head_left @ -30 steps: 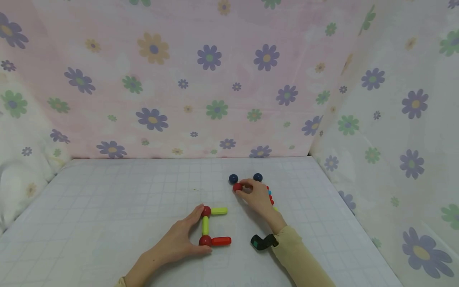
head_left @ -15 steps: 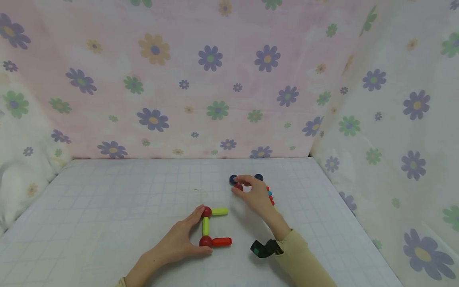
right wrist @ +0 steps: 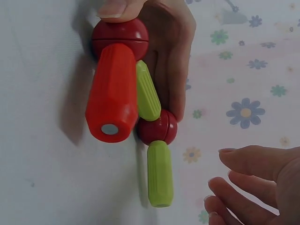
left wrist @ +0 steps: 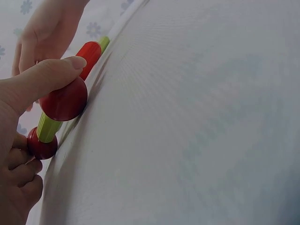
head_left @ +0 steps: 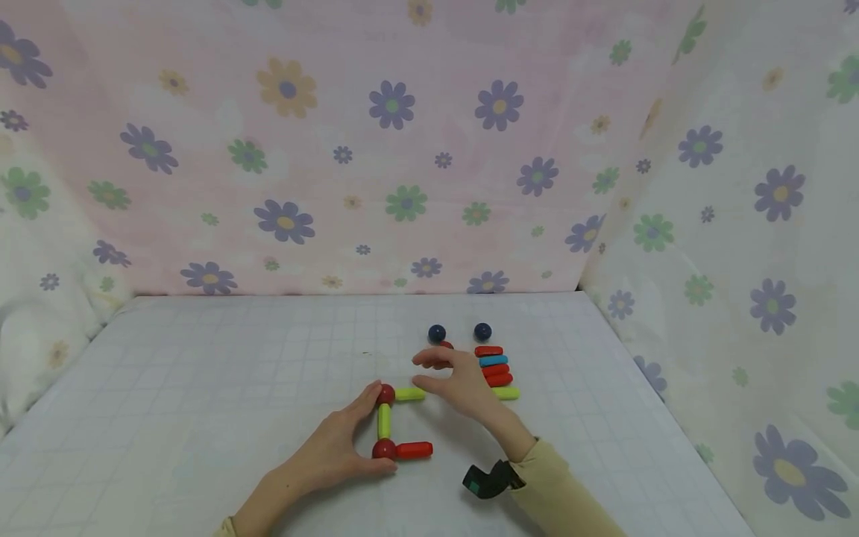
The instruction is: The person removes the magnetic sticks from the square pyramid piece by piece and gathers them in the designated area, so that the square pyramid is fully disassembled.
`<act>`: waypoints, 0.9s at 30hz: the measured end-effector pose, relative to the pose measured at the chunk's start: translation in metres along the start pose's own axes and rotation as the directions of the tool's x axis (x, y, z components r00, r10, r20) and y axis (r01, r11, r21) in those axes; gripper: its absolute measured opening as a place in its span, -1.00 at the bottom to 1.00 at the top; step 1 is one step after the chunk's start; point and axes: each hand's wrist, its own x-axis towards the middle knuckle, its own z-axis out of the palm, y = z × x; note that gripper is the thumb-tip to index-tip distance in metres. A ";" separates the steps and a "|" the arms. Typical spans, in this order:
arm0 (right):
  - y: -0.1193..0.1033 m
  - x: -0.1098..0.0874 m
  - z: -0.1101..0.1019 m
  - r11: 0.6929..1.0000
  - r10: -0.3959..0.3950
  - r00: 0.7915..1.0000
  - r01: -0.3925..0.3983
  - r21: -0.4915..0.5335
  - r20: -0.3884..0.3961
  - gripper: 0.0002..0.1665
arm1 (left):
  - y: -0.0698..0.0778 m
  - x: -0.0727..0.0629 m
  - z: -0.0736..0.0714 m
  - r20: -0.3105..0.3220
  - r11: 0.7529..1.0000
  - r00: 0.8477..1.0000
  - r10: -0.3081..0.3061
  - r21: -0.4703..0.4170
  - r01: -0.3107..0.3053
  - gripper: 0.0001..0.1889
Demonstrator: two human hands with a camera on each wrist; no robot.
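Note:
My left hand (head_left: 335, 447) holds a C-shaped build of magnetic sticks and balls, with the thumb on the near red ball (head_left: 384, 450) and the fingers at the far red ball (head_left: 385, 394). A yellow-green stick (head_left: 384, 422) joins the two balls. From the far ball a second yellow-green stick (right wrist: 160, 173) points right; from the near one, a red stick (right wrist: 111, 98) with a silvery end. My right hand (head_left: 456, 380) hovers just right of the build, fingers apart and nothing between them. Behind it a loose red ball (head_left: 446, 345) is partly hidden.
Two dark blue balls (head_left: 437, 333) lie toward the back of the table. Right of my right hand are loose sticks: several red ones (head_left: 488, 350), a blue one (head_left: 493, 361) and a yellow-green one (head_left: 506, 393). Flowered cloth (head_left: 335, 186) hangs behind the table.
My right hand has let go of the loose red ball beside the dark blue balls and drawn back toward the build. My left hand has kept its hold.

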 end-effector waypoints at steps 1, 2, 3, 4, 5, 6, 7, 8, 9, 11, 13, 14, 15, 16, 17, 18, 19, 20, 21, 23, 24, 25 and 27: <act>0.001 0.000 0.001 1.000 0.000 1.000 0.000 -0.005 0.010 -0.67 | 0.000 0.000 0.000 0.001 1.000 1.000 -0.002 0.000 0.002 0.19; 0.001 -0.001 0.002 1.000 -0.001 1.000 0.001 -0.009 0.020 -0.66 | 0.000 0.000 0.000 0.002 1.000 1.000 -0.005 -0.001 0.005 0.19; 0.002 -0.001 0.003 1.000 -0.002 1.000 0.002 -0.014 0.030 -0.66 | 0.000 0.000 0.000 0.004 1.000 1.000 -0.007 -0.001 0.007 0.19; 0.003 -0.002 0.005 1.000 0.003 0.999 -0.002 -0.023 0.040 -0.66 | 0.000 0.000 0.000 0.005 1.000 1.000 -0.007 -0.002 0.007 0.19; 0.003 -0.002 0.006 0.999 0.009 0.999 -0.007 -0.031 0.049 -0.66 | 0.000 0.000 0.000 0.006 1.000 1.000 -0.008 -0.003 0.008 0.19; 0.003 -0.003 0.006 0.999 0.015 0.998 -0.013 -0.037 0.058 -0.66 | 0.000 0.000 0.000 0.006 1.000 1.000 -0.007 -0.004 0.007 0.19; 0.003 -0.003 0.007 0.999 0.015 0.998 -0.012 -0.042 0.067 -0.65 | 0.000 0.000 0.000 0.006 1.000 1.000 -0.006 -0.004 0.006 0.19; 0.004 -0.003 0.008 0.999 0.016 0.997 -0.013 -0.047 0.076 -0.65 | 0.000 -0.001 0.000 0.006 1.000 1.000 -0.005 -0.005 0.005 0.19; 0.004 -0.003 0.009 0.999 0.019 0.996 -0.015 -0.053 0.084 -0.65 | 0.001 -0.001 0.000 0.006 1.000 1.000 -0.004 -0.005 0.004 0.18; 0.004 -0.002 0.011 0.999 0.023 0.995 -0.018 -0.049 0.096 -0.65 | 0.001 0.000 0.000 0.005 1.000 1.000 -0.003 -0.004 0.003 0.18; 0.006 -0.002 0.012 0.999 0.022 0.994 -0.018 -0.045 0.107 -0.65 | 0.001 0.000 0.000 0.005 1.000 1.000 -0.006 -0.004 0.006 0.19; 0.006 -0.001 0.013 0.999 0.028 0.993 -0.024 -0.038 0.112 -0.65 | 0.001 0.000 0.000 0.005 1.000 1.000 -0.007 -0.004 0.007 0.19; 0.007 -0.001 0.014 0.999 0.029 0.993 -0.025 -0.038 0.116 -0.65 | 0.001 0.000 0.000 0.006 1.000 1.000 -0.008 -0.004 0.008 0.19; 0.009 -0.001 0.015 0.999 0.031 0.992 -0.027 -0.036 0.123 -0.66 | 0.001 0.000 0.000 0.006 1.000 1.000 -0.008 -0.003 0.008 0.19; 0.010 -0.001 0.016 0.999 0.032 0.991 -0.027 -0.038 0.128 -0.66 | 0.001 0.000 0.000 0.005 1.000 1.000 -0.009 -0.003 0.009 0.19; 0.011 -0.001 0.016 0.999 0.034 0.990 -0.030 -0.037 0.135 -0.66 | 0.002 0.000 0.000 0.004 1.000 1.000 -0.008 -0.002 0.008 0.19; 0.012 -0.001 0.017 0.999 0.034 0.989 -0.030 -0.031 0.142 -0.67 | 0.001 0.000 0.000 0.003 1.000 1.000 -0.006 -0.002 0.006 0.19; 0.013 -0.001 0.018 0.999 0.034 0.988 -0.030 -0.028 0.149 -0.67 | 0.001 0.000 0.000 0.002 1.000 1.000 -0.003 0.000 0.003 0.18; 0.015 -0.001 0.019 0.999 0.032 0.987 -0.029 -0.024 0.155 -0.67 | 0.001 -0.001 0.000 0.000 1.000 1.000 -0.001 0.001 0.001 0.18; 0.016 -0.002 0.021 1.000 0.027 0.986 -0.026 -0.008 0.162 -0.67 | 0.001 -0.001 0.000 -0.002 1.000 1.000 0.003 0.004 -0.003 0.18; 0.017 -0.002 0.022 1.000 0.024 0.986 -0.024 -0.003 0.164 -0.67 | 0.001 -0.001 0.000 -0.002 1.000 1.000 0.004 0.005 -0.004 0.18; 0.018 -0.002 0.023 1.000 0.019 0.986 -0.020 0.002 0.164 -0.67 | 0.000 -0.001 0.000 -0.001 1.000 1.000 0.005 0.005 -0.005 0.18; 0.019 -0.002 0.025 1.000 0.013 0.987 -0.014 0.004 0.159 -0.68 | 0.000 0.000 0.000 0.000 1.000 1.000 0.005 0.006 -0.005 0.19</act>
